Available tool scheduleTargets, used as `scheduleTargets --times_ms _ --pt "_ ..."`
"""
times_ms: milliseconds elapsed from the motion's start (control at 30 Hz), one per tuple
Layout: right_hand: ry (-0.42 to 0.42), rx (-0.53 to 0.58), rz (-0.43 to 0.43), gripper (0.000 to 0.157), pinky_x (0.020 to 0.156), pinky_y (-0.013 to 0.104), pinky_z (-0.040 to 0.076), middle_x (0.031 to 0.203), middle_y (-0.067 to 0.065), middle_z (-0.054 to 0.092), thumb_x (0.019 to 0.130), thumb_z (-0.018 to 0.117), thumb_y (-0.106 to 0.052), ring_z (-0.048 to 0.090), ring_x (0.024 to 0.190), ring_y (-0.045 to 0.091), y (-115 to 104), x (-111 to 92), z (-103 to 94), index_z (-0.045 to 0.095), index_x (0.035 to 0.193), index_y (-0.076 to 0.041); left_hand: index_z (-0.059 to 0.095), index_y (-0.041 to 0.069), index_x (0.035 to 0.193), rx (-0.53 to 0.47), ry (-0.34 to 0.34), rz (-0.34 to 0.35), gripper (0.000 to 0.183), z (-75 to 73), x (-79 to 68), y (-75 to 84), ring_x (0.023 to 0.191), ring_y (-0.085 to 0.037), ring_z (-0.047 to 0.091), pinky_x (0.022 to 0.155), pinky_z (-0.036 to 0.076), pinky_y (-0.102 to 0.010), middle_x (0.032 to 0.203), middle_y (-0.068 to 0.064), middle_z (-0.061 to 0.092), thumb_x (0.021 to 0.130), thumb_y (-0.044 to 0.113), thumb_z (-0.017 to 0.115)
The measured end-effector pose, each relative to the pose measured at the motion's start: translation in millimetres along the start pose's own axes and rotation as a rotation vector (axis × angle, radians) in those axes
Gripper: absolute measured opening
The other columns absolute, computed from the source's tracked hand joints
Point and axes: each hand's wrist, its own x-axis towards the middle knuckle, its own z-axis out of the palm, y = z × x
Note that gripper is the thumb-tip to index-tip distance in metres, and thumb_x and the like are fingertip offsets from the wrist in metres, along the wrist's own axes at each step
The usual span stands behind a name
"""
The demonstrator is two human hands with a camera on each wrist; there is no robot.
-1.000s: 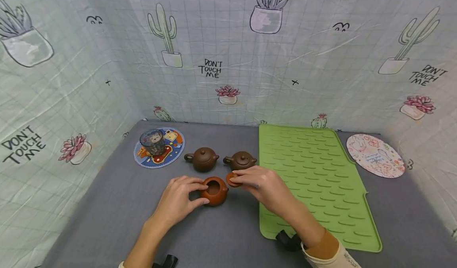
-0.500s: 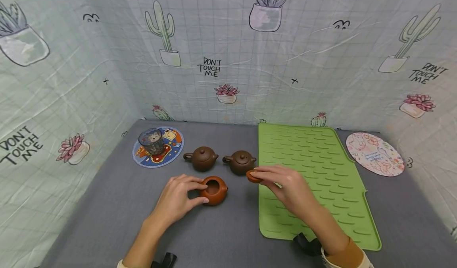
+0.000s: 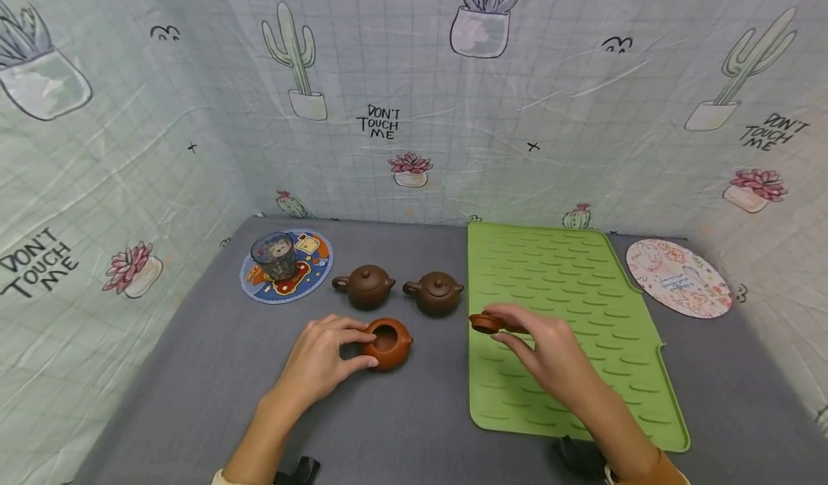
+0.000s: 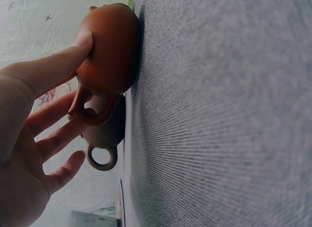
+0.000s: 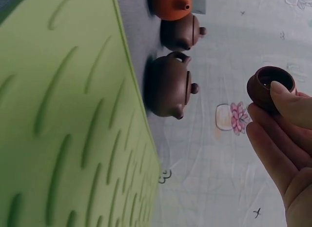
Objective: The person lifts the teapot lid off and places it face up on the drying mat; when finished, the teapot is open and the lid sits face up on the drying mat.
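An orange-brown clay teapot [image 3: 399, 356] stands lidless on the grey cloth, its round opening facing up and its spout to the right. My left hand [image 3: 321, 359] grips its left side, thumb in front and fingers behind; in the left wrist view the thumb presses the body above the loop handle [image 4: 108, 113]. Over the left part of the green mat, my right hand [image 3: 550, 345] pinches the small teapot lid [image 3: 482, 323]. The right wrist view shows the lid [image 5: 259, 92] with its hollow underside exposed and the thumb at its rim.
Two dark brown lidded teapots stand behind: one on the left [image 3: 369, 289], one on the right [image 3: 438, 295]. A glass [image 3: 276, 259] sits on a blue round placemat [image 3: 261, 294] at the far left. The green mat [image 3: 563, 284] and a floral placemat [image 3: 679, 280] lie at right.
My right hand has carried the lid rightward from beside the orange-brown teapot to over the green mat and turned it so the underside shows. The left hand stays on the teapot.
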Motion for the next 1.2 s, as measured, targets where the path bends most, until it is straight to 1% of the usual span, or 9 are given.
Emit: scheduleTargets --times_ms 133,233,333,500,567,700,867,1000,1200 --pt "-0.026 0.017 0.041 0.043 0.074 0.021 0.061 0.108 0.0 0.08 0.082 0.082 -0.002 0.079 0.089 0.013 2 -8 0.4 0.071 0.122 -0.013 0.083 0.025 0.1 -0.001 0.0 0.001 0.035 1.2 -0.7 -0.4 0.096 -0.011 0.068 0.078 0.046 -0.036 0.107 0.008 0.078 0.069 0.038 0.093" --pt "-0.031 -0.011 0.035 0.042 0.074 0.017 0.06 0.108 0.0 0.08 0.08 0.083 -0.003 0.078 0.089 0.013 3 -12 0.6 0.074 0.12 -0.013 0.083 0.026 0.1 -0.006 0.003 0.0 0.035 2.0 -0.4 -0.8 0.096 -0.011 0.068 0.078 0.046 -0.035 0.107 0.009 0.078 0.069 0.037 0.093" --pt "-0.034 -0.009 0.011 0.042 0.075 0.012 0.058 0.107 0.001 0.079 0.079 0.084 0.0 0.077 0.09 0.013 6 -16 1.4 0.075 0.118 -0.012 0.083 0.026 0.1 -0.011 0.006 0.0 0.035 2.2 0.0 -1.5 0.097 -0.011 0.068 0.077 0.045 -0.035 0.107 0.009 0.077 0.069 0.037 0.093" --pt "-0.088 0.07 0.003 0.039 0.073 0.006 0.055 0.107 -0.002 0.078 0.079 0.082 0.005 0.077 0.088 0.009 9 -22 3.8 0.075 0.111 -0.016 0.083 0.026 0.1 -0.005 0.007 0.001 0.035 2.1 -0.2 -2.7 0.097 -0.01 0.068 0.076 0.044 -0.034 0.108 0.009 0.078 0.069 0.038 0.093" --pt "-0.118 0.084 0.003 0.037 0.073 0.008 0.056 0.106 -0.004 0.078 0.08 0.082 0.004 0.076 0.088 0.008 10 -25 5.0 0.075 0.108 -0.019 0.083 0.026 0.1 -0.002 0.006 0.002 0.035 2.2 -0.1 -2.9 0.097 -0.01 0.068 0.077 0.044 -0.034 0.108 0.009 0.078 0.069 0.038 0.093" --pt "-0.174 0.06 -0.003 0.032 0.072 0.015 0.058 0.106 -0.008 0.077 0.081 0.082 0.0 0.074 0.091 0.007 12 -32 9.0 0.077 0.104 -0.022 0.083 0.026 0.1 -0.003 0.003 -0.002 0.035 1.8 0.1 -3.0 0.097 -0.01 0.068 0.077 0.044 -0.034 0.108 0.01 0.078 0.069 0.039 0.093" --pt "-0.253 0.066 -0.009 0.028 0.069 0.021 0.06 0.104 -0.004 0.078 0.08 0.082 0.0 0.075 0.09 0.01 14 -38 13.6 0.078 0.101 -0.019 0.083 0.027 0.1 -0.003 0.0 -0.003 0.035 2.1 0.0 -3.1 0.097 -0.01 0.068 0.077 0.044 -0.034 0.108 0.01 0.077 0.068 0.039 0.093" --pt "-0.32 0.113 0.027 0.026 0.069 0.022 0.061 0.105 0.002 0.079 0.082 0.08 0.0 0.076 0.087 0.011 15 -41 14.7 0.078 0.102 -0.016 0.083 0.028 0.099 -0.006 0.005 -0.009 0.035 1.9 -0.6 -3.2 0.097 -0.009 0.068 0.077 0.044 -0.033 0.108 0.01 0.077 0.068 0.039 0.093" --pt "-0.37 0.163 0.085 0.022 0.069 0.021 0.061 0.104 0.004 0.079 0.086 0.078 -0.001 0.074 0.085 0.006 16 -41 14.7 0.077 0.103 -0.015 0.084 0.027 0.099 -0.008 0.007 -0.009 0.035 1.3 -0.3 -3.1 0.096 -0.009 0.067 0.076 0.043 -0.033 0.108 0.01 0.078 0.068 0.039 0.093"
